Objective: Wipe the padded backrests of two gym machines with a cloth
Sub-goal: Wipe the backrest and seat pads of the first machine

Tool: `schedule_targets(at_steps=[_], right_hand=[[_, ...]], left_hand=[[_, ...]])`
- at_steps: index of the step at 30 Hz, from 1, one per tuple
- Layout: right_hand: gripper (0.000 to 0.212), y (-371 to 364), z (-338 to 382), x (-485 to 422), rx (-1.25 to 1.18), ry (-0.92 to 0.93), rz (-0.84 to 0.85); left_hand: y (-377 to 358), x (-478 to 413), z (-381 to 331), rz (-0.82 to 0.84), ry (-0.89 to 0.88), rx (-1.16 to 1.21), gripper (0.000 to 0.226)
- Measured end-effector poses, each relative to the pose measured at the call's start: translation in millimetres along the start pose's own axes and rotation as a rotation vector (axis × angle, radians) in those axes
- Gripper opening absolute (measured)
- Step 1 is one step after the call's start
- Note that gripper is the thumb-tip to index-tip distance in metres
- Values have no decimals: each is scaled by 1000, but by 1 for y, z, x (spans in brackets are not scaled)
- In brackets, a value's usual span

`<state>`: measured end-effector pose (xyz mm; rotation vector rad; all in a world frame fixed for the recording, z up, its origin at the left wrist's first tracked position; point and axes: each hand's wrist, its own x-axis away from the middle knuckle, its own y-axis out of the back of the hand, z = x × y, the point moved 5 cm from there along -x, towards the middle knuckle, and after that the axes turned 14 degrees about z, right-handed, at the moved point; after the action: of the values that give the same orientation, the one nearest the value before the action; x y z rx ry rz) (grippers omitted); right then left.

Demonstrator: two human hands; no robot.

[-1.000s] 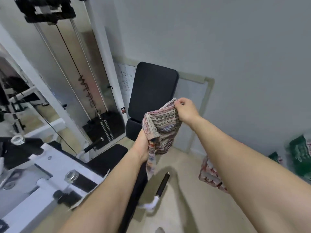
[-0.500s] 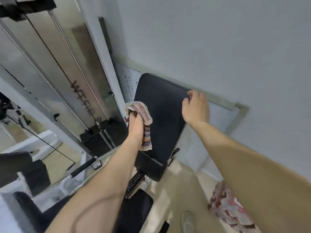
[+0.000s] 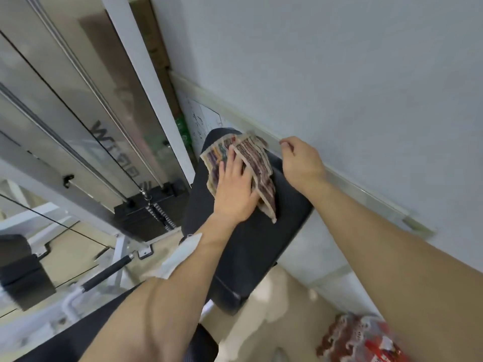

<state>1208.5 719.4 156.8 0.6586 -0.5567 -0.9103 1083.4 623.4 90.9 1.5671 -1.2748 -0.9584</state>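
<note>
A black padded backrest [image 3: 251,244] stands tilted toward the wall in the middle of the view. A striped multicoloured cloth [image 3: 257,168] lies spread over its upper part. My left hand [image 3: 235,189] presses flat on the cloth with fingers spread, holding it against the pad. My right hand [image 3: 300,163] sits at the backrest's upper right edge, fingers curled loosely, with nothing visible in them; whether it grips the pad's edge is unclear.
A cable machine with a black weight stack [image 3: 154,212] and a white upright [image 3: 146,82] stands left of the backrest. A whiteboard's frame [image 3: 366,194] leans on the grey wall behind. A red patterned package [image 3: 366,340] lies on the floor at lower right.
My left hand carried the cloth up from the backrest's left edge and spread it flat over the top of the pad. My right hand stays at the upper right edge. The view moved closer.
</note>
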Motion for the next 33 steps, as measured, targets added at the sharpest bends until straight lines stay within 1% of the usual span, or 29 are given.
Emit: schedule_targets(at_steps=[3, 5, 6, 8, 10, 12, 13, 14, 15, 18, 19, 21, 22, 24, 26, 27, 30, 33], right_hand=[[33, -6, -4, -3, -69, 0, -47], [30, -3, -10, 0, -119, -18, -134], [28, 0, -13, 3, -170, -30, -193], [24, 6, -21, 9, -292, -84, -288], [21, 6, -30, 13, -367, -185, -283], [20, 4, -36, 17, -425, -264, -237], [21, 5, -37, 20, -436, -285, -223], [22, 6, -36, 22, -420, -289, -208], [25, 6, -36, 23, -394, -283, -188], [30, 2, -33, 29, -368, -245, -124], [31, 0, -33, 33, -387, -243, -115], [32, -3, -40, 41, -451, -254, -116], [32, -4, -46, 47, -498, -274, -124], [34, -8, -64, 57, -647, -350, -151], [36, -12, -82, 70, -863, -463, -184], [37, -13, -92, 76, -927, -500, -201], [38, -13, -110, 95, -968, -547, -234], [32, -18, -112, 99, -926, -535, -191]], left_hand=[[32, -40, 14, -74, 166, 94, 66], [38, -47, 9, -92, 154, 46, 59], [34, -41, 1, -83, 92, 13, 54], [20, -21, -30, -57, -116, -81, 50], [7, -2, -60, -32, -320, -190, 49], [11, -7, -62, -40, -441, -238, 46], [17, -16, -55, -44, -470, -241, 44], [24, -27, -44, -53, -462, -235, 43], [33, -40, -29, -74, -403, -222, 41], [54, -65, 9, -157, -93, -94, 37], [55, -66, 11, -179, -28, -61, 38], [51, -60, 2, -185, 33, -50, 37], [47, -53, -7, -172, 31, -58, 35], [32, -34, -39, -147, -87, -100, 31], [11, -8, -82, -114, -270, -157, 29], [-2, 3, -102, -87, -364, -194, 30], [-27, 21, -131, -38, -600, -353, 33], [-13, 9, -112, -24, -770, -406, 38]])
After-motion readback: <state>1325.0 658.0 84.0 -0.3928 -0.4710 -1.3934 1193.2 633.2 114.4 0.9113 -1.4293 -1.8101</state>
